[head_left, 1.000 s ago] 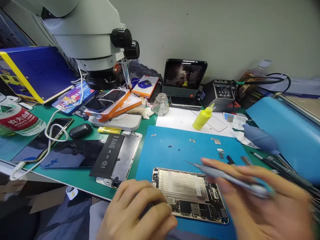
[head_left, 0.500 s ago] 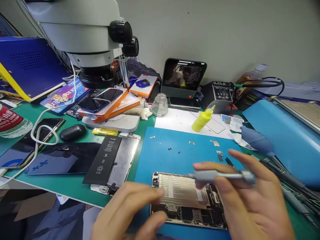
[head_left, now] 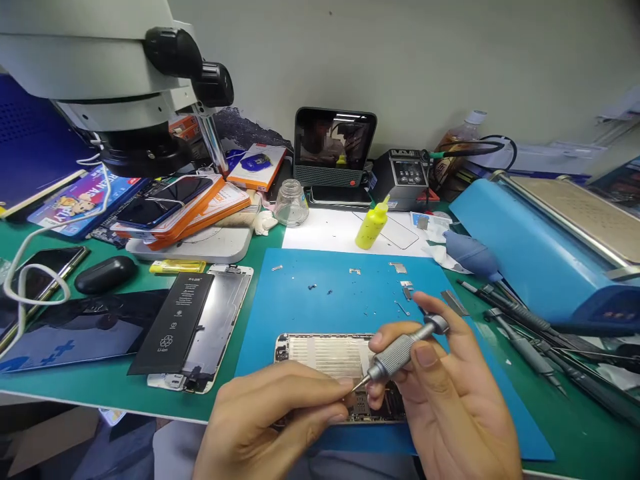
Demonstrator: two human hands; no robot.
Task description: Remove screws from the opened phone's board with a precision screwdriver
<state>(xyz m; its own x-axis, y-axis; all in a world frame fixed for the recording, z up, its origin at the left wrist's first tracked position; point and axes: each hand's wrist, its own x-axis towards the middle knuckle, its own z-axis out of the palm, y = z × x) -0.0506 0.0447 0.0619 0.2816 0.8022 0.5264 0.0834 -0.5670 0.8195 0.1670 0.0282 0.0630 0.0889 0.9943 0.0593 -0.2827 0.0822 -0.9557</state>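
Phone [head_left: 325, 353] lies open w/ battery [head_left: 173, 323] out at left; right hand [head_left: 450, 393] grips screwdriver [head_left: 400, 353], left hand [head_left: 270, 417] pins phone down, tiny screws left.

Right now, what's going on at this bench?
A person is working on an opened phone lying on a blue mat. The right hand holds a small screwdriver, tip down at the phone's innards, while the left hand steadies the phone. A removed battery and loose screws lie nearby.

We see bright, even overhead light w/ soft shadows. Glare on the screen [head_left: 334, 139]; wide-angle bending at edges; microscope [head_left: 100, 73] close and slightly soft.
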